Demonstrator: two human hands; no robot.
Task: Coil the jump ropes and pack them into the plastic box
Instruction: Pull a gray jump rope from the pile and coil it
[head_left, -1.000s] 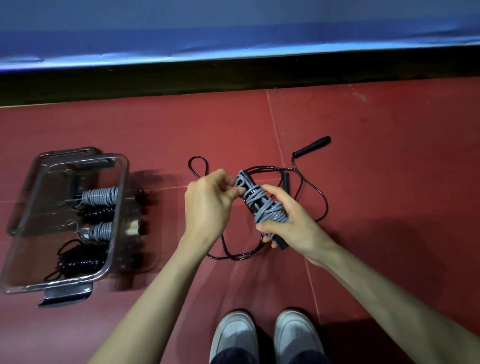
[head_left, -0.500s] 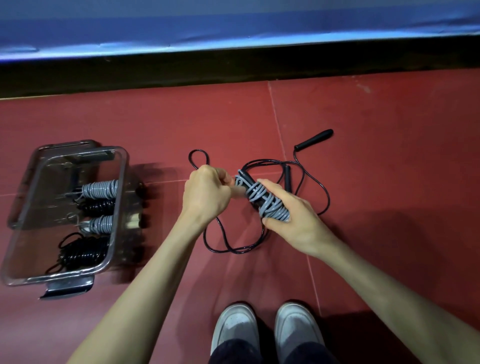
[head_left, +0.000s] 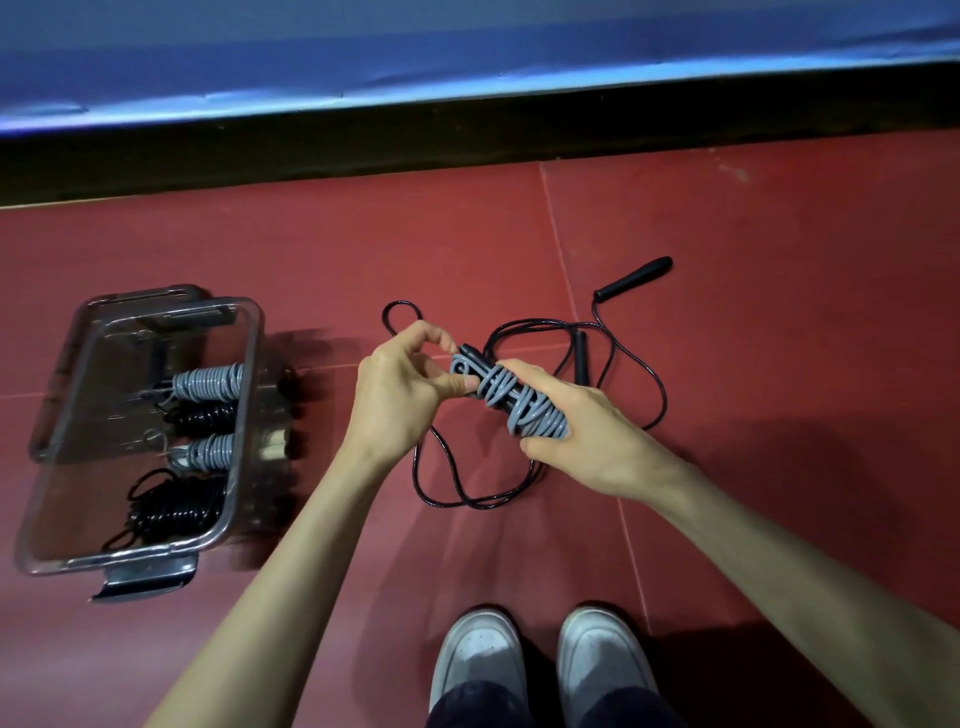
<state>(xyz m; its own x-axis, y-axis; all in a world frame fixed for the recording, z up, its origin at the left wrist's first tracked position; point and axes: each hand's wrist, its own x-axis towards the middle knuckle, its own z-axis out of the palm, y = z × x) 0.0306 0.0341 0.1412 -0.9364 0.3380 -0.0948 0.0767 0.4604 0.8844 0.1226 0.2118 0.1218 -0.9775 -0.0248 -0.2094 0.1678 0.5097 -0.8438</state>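
The right hand (head_left: 587, 436) grips the coiled grey jump rope (head_left: 519, 402) above the floor while the left hand (head_left: 400, 389) pinches its upper end.

A dark red floor (head_left: 753, 218) with thin seams fills the view; at twelve o'clock a black strip (head_left: 467, 135) runs beneath blue padding (head_left: 363, 57).

Coiled grey jump rope (head_left: 519, 405) held above loose black rope (head_left: 613, 364); clear plastic box (head_left: 244, 415) leftward.
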